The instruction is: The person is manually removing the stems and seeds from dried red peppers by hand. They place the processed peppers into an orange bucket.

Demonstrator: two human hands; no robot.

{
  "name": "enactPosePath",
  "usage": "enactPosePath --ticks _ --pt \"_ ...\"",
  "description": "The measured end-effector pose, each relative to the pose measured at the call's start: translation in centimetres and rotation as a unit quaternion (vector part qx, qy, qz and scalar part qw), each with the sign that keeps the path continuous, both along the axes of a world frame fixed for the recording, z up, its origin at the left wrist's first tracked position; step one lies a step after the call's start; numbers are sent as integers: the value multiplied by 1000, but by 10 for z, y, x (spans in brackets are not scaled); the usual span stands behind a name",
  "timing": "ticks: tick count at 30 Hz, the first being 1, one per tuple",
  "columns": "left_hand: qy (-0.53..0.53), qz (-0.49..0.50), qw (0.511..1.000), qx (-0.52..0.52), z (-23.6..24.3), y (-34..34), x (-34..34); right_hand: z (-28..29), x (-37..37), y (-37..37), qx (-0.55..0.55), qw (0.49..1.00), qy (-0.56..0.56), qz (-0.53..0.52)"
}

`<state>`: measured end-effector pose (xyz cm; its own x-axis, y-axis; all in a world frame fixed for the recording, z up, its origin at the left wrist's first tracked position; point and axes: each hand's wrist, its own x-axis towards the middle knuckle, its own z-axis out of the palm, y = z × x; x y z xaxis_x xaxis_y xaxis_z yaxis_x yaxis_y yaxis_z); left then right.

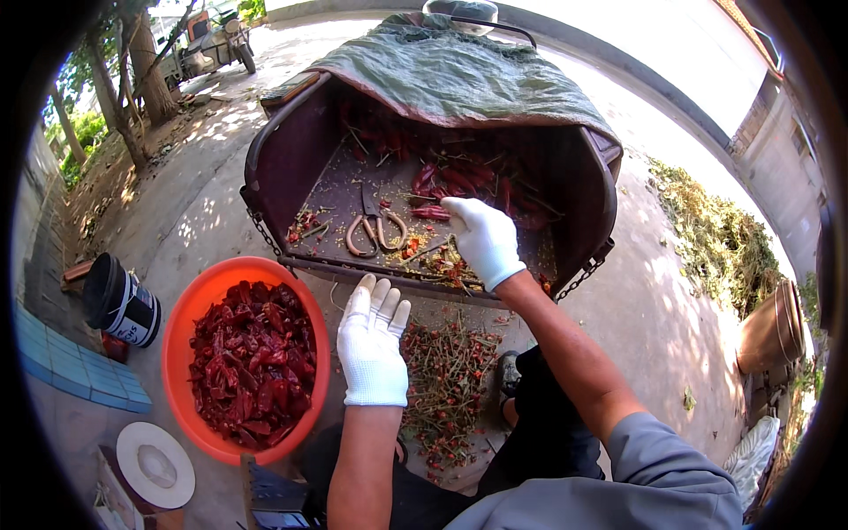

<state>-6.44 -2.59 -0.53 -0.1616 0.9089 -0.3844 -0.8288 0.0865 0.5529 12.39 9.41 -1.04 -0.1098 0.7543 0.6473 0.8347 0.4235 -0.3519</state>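
My left hand (374,340), in a white glove, hangs between the orange basin and the truck-like tub, palm partly up. Its fingers are stretched out and hold nothing. My right hand (484,240), gloved too, reaches over the near edge of the dark red metal bed (300,168). Its fingertips are apart, right beside a dried red chili pepper (430,213); whether they touch it is unclear. More chili peppers (459,181) lie heaped farther in. Black scissors with tan handles (375,231) rest on the bed floor, left of my right hand.
An orange basin (174,353) full of cut red chilies stands at left. Stems and scraps (449,380) cover the ground between my feet. A green tarp (459,75) drapes the bed's far part. Black bucket (124,300) at left, brown bucket (771,331) at right; chains hang at the bed's corners.
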Motion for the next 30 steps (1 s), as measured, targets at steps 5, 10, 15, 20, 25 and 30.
enactPosePath --ticks 5,10,15,20,25,30 --pt "11 -23 1000 10 -3 4 5 -46 51 35 -33 963 -219 -153" --pt "13 -49 999 -1 -5 8 14 -62 59 54 -72 960 -220 -155" --pt "20 -63 998 7 -8 11 16 -53 58 44 -65 952 -239 -180" --pt "22 -85 996 13 -4 14 25 -53 69 40 -103 959 -217 -149" --pt "40 -76 996 14 -6 17 27 -25 57 18 -48 991 -97 -76" --pt "145 -48 988 30 1 19 34 6 24 -27 25 994 59 90"
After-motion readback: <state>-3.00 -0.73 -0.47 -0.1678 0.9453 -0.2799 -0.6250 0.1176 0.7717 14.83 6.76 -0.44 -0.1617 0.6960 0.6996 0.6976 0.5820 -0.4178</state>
